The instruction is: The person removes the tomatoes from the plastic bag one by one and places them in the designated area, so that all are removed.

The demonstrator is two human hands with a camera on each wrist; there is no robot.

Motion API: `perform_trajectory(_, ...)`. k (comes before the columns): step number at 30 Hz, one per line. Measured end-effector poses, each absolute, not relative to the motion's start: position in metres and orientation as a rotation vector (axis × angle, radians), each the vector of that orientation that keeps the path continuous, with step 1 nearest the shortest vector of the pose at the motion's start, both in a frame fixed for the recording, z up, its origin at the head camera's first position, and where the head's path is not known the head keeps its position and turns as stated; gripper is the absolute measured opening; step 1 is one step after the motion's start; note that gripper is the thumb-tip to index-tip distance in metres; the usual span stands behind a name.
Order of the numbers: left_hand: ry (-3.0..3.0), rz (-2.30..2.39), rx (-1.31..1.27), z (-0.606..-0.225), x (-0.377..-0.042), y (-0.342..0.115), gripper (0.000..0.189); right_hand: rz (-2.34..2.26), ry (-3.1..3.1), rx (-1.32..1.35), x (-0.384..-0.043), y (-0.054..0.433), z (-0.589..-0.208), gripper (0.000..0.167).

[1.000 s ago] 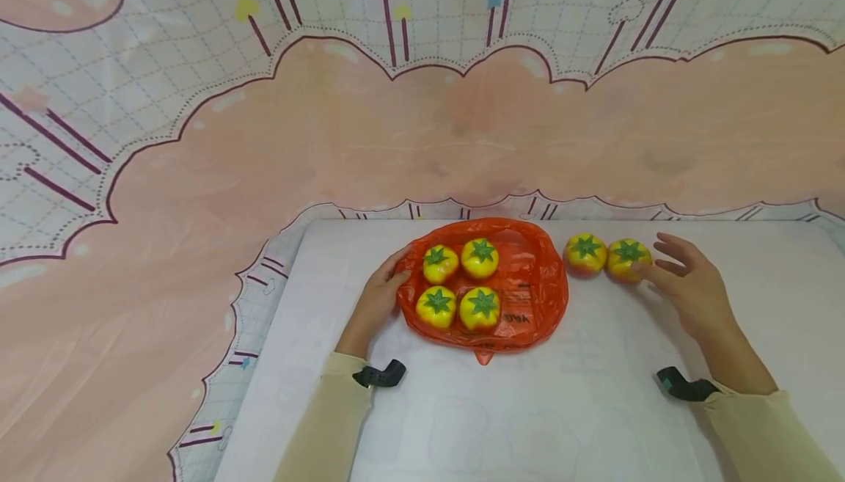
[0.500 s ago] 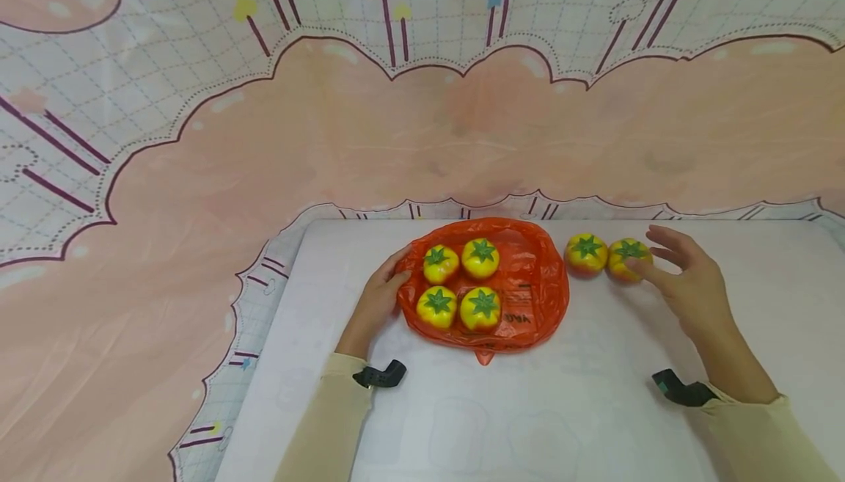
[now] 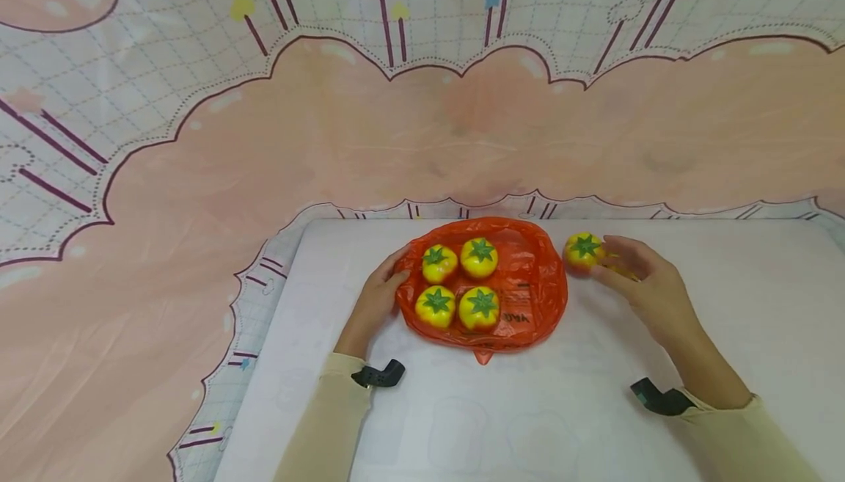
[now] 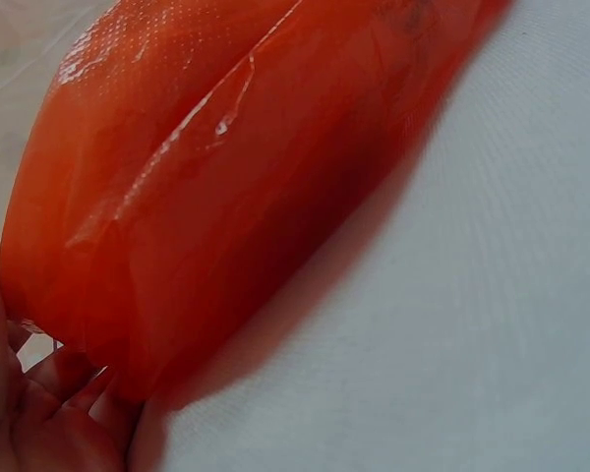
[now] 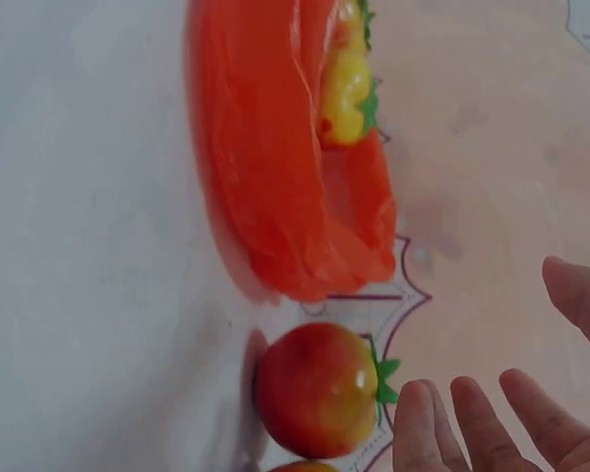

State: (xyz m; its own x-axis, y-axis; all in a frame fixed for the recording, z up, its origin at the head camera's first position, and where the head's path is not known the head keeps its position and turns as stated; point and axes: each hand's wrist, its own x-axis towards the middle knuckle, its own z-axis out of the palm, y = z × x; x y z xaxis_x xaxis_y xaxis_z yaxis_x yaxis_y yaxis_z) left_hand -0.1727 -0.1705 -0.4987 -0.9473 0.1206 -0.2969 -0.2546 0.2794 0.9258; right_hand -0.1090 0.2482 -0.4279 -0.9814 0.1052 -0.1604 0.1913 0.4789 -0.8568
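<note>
A red plastic bag (image 3: 535, 298) lies spread with its mouth up, and several yellow-and-red tomatoes (image 3: 480, 308) with green star-shaped tops sit in its left half. My left hand (image 3: 381, 293) grips the bag's left rim; in the left wrist view the bag's red side (image 4: 226, 197) runs up from the curled fingers. To the right of the bag, a loose tomato (image 3: 584, 253) stands on the table. Beside it, another tomato (image 3: 620, 268) is mostly hidden behind my right hand (image 3: 650, 295). In the right wrist view, that hand's fingers (image 5: 482, 428) are spread, apart from the nearer tomato (image 5: 315, 388).
The white table (image 3: 515, 423) carries the bag and the tomatoes. A patterned peach-and-white cloth (image 3: 429, 137) hangs behind it and along its left side. Dark wrist cameras (image 3: 379, 374) sit on both sleeves.
My right hand has moved left from the outer tomato, now covering most of it and reaching beside the other loose one. The left hand and the bag have stayed in place.
</note>
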Motion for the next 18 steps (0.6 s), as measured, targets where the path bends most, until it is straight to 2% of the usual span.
perform_trajectory(12, 2.237, 1.715, -0.123, -0.497, -0.172, -0.170, 0.045, -1.646, 2.527, 0.034, -0.106, 0.225, -0.431, 0.058)
perform_trajectory(18, 2.244, 1.723, -0.131, -0.497, -0.173, -0.170, 0.045, -1.593, 2.514, 0.018, -0.106, 0.217, -0.434, 0.063)
